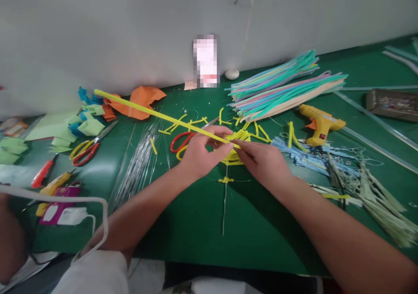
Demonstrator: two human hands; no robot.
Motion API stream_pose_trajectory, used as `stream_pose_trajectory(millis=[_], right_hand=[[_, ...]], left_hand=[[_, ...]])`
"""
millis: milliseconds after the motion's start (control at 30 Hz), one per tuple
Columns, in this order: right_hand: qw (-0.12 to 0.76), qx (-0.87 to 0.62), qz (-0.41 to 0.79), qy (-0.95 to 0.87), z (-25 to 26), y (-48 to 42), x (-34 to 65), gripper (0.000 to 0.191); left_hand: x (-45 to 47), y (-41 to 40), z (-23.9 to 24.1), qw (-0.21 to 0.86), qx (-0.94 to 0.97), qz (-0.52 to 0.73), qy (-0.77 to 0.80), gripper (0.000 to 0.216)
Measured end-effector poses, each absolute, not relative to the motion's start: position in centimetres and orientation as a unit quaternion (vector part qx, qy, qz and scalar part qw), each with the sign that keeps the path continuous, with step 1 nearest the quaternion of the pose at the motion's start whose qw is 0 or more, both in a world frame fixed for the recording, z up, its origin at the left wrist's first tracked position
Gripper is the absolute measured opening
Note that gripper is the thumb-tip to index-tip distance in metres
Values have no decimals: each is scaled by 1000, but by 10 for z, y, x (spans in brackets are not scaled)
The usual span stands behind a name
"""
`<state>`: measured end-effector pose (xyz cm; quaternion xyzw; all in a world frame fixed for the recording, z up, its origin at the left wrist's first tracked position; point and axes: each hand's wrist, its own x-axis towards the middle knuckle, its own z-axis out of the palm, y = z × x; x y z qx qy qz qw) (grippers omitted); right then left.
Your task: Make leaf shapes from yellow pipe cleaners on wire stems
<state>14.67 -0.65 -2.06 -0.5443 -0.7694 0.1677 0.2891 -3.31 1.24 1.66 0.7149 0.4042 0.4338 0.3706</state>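
A long bundle of yellow pipe cleaners (pixel 146 111) slants up to the left from between my hands. My left hand (pixel 200 152) pinches it between thumb and fingers, near its lower end. My right hand (pixel 266 159) is closed on that end, fingertips together. Just behind my fingers lies a heap of bent yellow pipe cleaners (pixel 243 136), partly hidden. Below them, a thin wire stem (pixel 224 211) with a small yellow twist (pixel 226 180) rests on the green table. Red-handled scissors (pixel 176 143) lie partly covered by my left hand.
Bundled pastel pipe cleaners (pixel 287 93) and a yellow glue gun (pixel 321 122) lie right. Cut wires (pixel 137 163), more scissors (pixel 89 148) and orange paper (pixel 146 101) lie left. A phone (pixel 205 61) leans on the wall. Another person's arm (pixel 11 237) shows at left.
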Motion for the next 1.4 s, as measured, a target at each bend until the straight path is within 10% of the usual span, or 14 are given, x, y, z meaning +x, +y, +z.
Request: stream_pose_trajectory(millis=[167,633,1067,1400], right_hand=[[284,-552,188,-761,-16,-9,144,34],[183,-678,194,-685,-19,0,159,23],[529,-575,524,-339,-27,11,158,22],[588,-547,538,-258,-28,13,153,28]], left_hand=[[-33,20,-4,511,616,450,397,21],[-42,32,-39,376,622,586,360,53],[-45,29,-37,393,618,583,353,45],[-44,30,-33,383,595,605,365,23]])
